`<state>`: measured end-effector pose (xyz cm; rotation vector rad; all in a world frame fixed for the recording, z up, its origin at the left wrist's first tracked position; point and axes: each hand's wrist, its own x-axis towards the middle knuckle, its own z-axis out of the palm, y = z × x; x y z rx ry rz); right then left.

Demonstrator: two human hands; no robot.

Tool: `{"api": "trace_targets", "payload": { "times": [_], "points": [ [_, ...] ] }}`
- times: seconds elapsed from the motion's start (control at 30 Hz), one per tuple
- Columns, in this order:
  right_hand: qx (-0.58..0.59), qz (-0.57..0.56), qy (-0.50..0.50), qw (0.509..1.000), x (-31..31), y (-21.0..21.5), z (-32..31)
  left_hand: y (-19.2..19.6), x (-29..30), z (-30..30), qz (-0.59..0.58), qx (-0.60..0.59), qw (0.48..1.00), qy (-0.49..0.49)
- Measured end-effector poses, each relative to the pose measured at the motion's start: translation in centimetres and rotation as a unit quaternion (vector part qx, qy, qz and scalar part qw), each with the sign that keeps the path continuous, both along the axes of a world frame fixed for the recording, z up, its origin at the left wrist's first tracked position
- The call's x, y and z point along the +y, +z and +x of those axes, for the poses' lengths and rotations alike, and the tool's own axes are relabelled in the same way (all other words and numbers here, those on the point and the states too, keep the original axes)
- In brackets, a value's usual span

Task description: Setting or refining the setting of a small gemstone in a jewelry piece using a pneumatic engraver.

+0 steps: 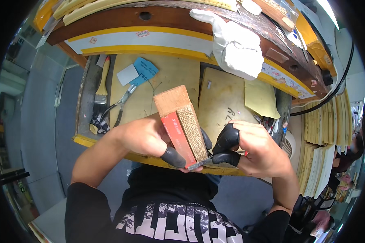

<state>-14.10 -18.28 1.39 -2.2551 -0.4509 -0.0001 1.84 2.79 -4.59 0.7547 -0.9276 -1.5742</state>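
Note:
My left hand (pixel 144 137), a black cot on its thumb, is closed around a block (pixel 172 101) above the open drawer. The block has a bare wooden end, a red label along one side and a tan, rough-textured strip (pixel 192 129). At its near end sits a small grey metallic piece (pixel 194 166). My right hand (pixel 259 148), with black cots on thumb and forefinger, pinches close beside that end. A thin dark object shows at its fingertips, too small to name. The fingers of my left hand under the block are mostly hidden.
In the drawer lie a paintbrush (pixel 103 83), pliers (pixel 123 101), a blue sandpaper sheet (pixel 145 71), a white paper piece (pixel 127 75) and yellow paper (pixel 260 98). A white glove (pixel 239 48) hangs over the bench edge. Stacked boards (pixel 322 121) stand at right, near a black cable (pixel 340 89).

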Motion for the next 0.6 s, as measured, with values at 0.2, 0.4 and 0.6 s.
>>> {"api": "trace_targets", "payload": {
  "times": [0.2, 0.4, 0.6],
  "points": [
    [-0.025, -0.023, -0.004, 0.999, 0.0, -0.4, 0.1, 1.0, 0.3, -0.5, 0.087, 0.019, 0.996, 0.02],
    [-0.037, -0.035, 0.0, 0.999, -0.1, -0.5, 0.2, 0.5, 0.1, -0.2, 0.063, -0.004, 0.998, -0.001],
    [-0.023, 0.002, 0.0, 1.0, 0.2, -0.2, 0.5, 0.5, -0.1, -0.3, 0.047, -0.002, 0.999, 0.006]
  ]
}}
